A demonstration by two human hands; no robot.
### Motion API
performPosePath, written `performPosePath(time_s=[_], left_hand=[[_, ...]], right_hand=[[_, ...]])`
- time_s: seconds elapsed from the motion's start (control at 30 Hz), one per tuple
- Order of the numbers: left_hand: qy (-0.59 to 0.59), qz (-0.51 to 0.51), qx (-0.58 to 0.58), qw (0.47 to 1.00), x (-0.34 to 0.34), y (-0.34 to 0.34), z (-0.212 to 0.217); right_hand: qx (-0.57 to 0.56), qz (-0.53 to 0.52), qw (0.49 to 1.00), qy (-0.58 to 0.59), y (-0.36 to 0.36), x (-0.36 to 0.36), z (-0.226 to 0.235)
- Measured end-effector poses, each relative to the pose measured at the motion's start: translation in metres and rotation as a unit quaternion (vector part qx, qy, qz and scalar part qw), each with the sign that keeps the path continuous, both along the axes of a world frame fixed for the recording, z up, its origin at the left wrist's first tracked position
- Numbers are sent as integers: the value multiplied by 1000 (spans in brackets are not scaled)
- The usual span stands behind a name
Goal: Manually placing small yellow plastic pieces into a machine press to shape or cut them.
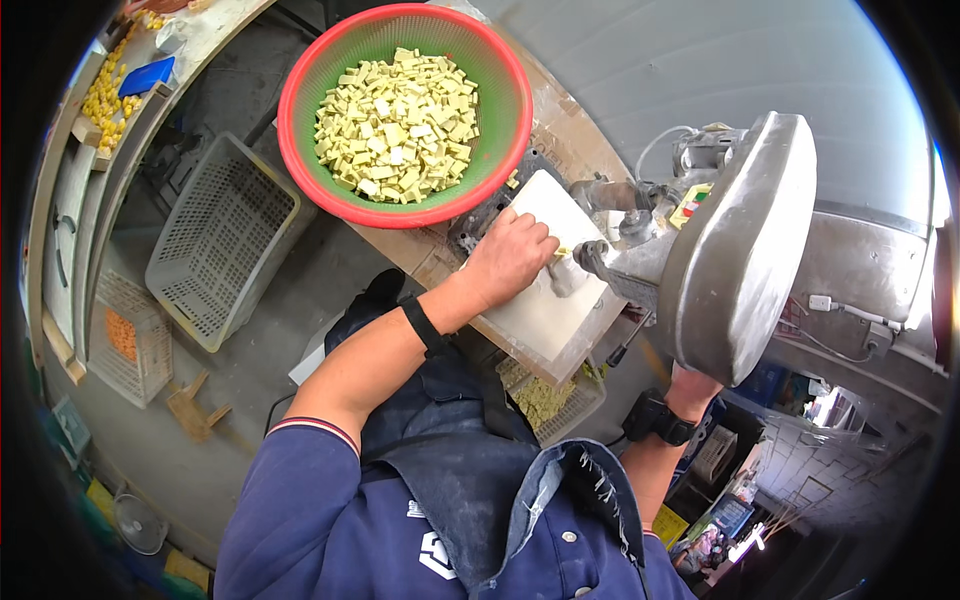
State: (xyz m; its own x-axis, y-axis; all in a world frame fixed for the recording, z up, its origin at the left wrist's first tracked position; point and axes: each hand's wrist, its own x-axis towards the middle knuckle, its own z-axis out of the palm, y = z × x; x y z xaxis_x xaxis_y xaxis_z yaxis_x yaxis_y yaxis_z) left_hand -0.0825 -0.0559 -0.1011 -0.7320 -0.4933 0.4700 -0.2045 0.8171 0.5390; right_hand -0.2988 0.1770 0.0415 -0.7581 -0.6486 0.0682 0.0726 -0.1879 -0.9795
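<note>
The left hand [512,255] lay on a pale flat plate [545,270] on the worktop [425,255], its grip curled narrow at the plate's right side near a small yellow piece, though whether the fingertips actually pinched it could not be told. Just beyond the plate stood a red-rimmed green basket [300,110] heaped with pale yellow blocks [398,125], and to the right rose a grey metal machine [735,250]. The right hand [692,385] reached up behind the machine's housing, so its grip could not be told.
</note>
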Motion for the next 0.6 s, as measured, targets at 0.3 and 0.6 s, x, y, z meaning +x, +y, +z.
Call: performPosePath(time_s=[0.3,0.6], left_hand=[[14,4,4,1000,0,1,-1],[9,7,11,1000,-1,2,-1]], right_hand=[[-37,61,997,10,-1,-1,3],[-17,101,993,52,-17,16,17]])
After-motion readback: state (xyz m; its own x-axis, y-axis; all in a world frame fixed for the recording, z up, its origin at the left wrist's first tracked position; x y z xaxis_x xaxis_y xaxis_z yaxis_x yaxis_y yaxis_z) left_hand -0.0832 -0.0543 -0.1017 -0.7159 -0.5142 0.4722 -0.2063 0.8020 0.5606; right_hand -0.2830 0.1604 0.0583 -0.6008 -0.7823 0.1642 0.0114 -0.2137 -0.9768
